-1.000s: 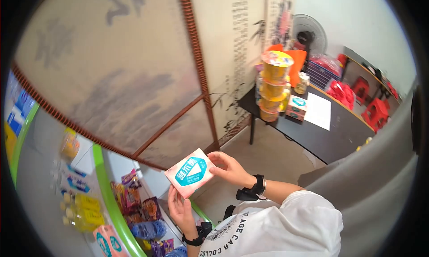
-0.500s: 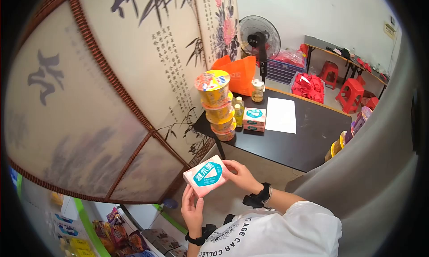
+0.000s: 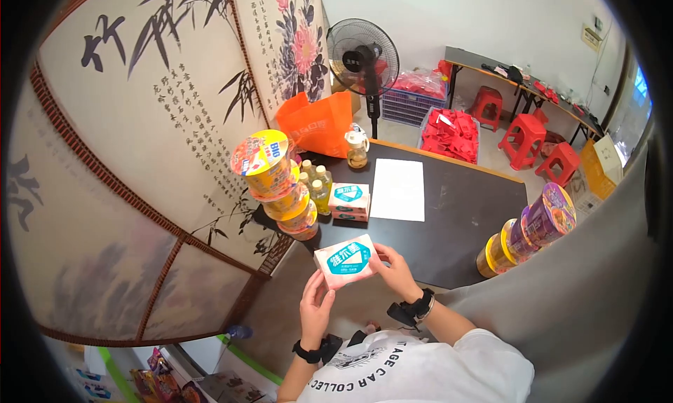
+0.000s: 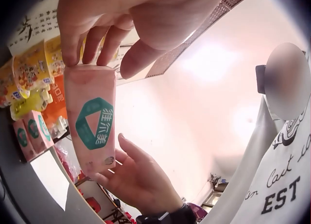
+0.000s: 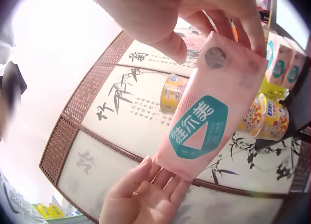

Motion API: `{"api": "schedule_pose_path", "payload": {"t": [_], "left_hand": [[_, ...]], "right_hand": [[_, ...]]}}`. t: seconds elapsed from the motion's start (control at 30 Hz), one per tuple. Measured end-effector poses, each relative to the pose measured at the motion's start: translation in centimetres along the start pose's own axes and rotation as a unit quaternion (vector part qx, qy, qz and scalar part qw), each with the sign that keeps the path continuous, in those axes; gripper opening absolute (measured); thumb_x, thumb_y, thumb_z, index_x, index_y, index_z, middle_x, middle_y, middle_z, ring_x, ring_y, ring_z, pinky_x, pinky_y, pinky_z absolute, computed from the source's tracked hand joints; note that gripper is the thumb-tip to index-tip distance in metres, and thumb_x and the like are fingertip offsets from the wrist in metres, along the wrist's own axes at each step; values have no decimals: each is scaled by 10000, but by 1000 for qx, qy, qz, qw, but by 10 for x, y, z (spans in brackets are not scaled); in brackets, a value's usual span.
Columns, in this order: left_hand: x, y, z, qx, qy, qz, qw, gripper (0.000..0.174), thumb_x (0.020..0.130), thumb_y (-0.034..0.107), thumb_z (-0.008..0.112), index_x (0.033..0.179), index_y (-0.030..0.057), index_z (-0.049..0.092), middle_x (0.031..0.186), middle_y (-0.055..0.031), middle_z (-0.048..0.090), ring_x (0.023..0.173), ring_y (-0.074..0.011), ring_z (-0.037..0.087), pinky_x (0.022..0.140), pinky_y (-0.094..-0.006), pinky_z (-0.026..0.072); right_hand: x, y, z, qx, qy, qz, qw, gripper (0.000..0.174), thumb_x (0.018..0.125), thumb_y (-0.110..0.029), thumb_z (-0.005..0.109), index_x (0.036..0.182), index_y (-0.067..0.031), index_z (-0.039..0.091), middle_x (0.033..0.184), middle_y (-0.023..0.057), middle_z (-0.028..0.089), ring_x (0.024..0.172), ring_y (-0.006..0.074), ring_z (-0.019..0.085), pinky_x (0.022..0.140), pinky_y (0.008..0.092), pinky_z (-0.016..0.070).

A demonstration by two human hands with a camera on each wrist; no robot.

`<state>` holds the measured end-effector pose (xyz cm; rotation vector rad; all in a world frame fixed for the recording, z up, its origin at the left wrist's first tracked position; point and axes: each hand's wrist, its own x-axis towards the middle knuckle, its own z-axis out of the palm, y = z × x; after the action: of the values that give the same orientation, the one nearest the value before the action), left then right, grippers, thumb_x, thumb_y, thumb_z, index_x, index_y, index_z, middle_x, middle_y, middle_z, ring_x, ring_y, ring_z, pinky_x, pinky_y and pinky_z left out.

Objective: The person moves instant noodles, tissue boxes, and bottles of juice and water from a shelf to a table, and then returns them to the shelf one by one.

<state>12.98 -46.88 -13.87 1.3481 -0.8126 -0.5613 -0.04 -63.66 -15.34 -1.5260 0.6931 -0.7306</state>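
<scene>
Between the two hands is a pink tissue pack with a teal label, held in front of the dark table's near edge. The left hand grips its lower left end, and the right hand pinches its right end. In the left wrist view the pack stands between the left hand above and the right hand below. From the right wrist, the pack has the right hand at its top and the left hand at its bottom.
The dark table holds stacked pink packs, bottles, a white sheet, a glass jar, an orange bag and noodle cups at left, at right. A folding screen stands left; a fan behind.
The head view has swung right, from the shelves and screen to the table, and more cups show at the right. Both hands still hold the pack.
</scene>
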Motion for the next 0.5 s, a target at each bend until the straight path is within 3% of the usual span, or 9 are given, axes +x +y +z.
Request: {"api": "schedule_pose_path", "payload": {"t": [0.2,0.23,0.27,0.33,0.37,0.5], "left_hand": [[40,-47,18,39,-58,-65,995,457,835,44,608,1271,-1,479,1255,-124,451,1114,-191,511,861,-298,473],[48,-42,23,71,-61,-80,992,480,827,44,616,1284,10,476,1177,-85,463,997,-165,542,885,-286,461],[58,-47,23,73,-62,-82,992,480,827,44,616,1284,10,476,1177,-85,463,997,-165,542,885,-286,461],[80,-62,24,170,-95,-74,978,529,805,90,649,1303,50,475,1115,-77,465,872,-133,526,805,-259,470],[91,-76,24,154,-97,-59,981,577,791,109,661,1328,73,452,1093,-78,452,816,-123,502,762,-254,465],[140,-110,25,119,-93,-20,988,614,779,75,661,1343,61,418,1085,-129,435,854,-170,515,782,-267,467]], "right_hand": [[20,41,-23,31,70,65,995,430,853,-207,619,1187,45,521,1087,148,559,979,212,579,781,315,500],[26,46,-25,49,77,77,993,423,857,-204,612,1180,53,521,1079,157,556,978,210,577,774,312,502],[33,55,-25,51,77,78,993,423,857,-204,612,1180,53,521,1079,157,556,978,210,577,774,312,502],[49,62,-27,13,111,61,992,419,861,-204,604,1178,57,519,1096,167,545,989,215,573,772,312,503],[59,67,-26,70,105,81,989,448,856,-221,610,1193,56,507,1122,178,530,990,225,570,792,320,497],[99,87,-20,0,147,61,987,494,838,-235,626,1214,55,486,1139,191,528,996,238,567,840,332,475]]}}
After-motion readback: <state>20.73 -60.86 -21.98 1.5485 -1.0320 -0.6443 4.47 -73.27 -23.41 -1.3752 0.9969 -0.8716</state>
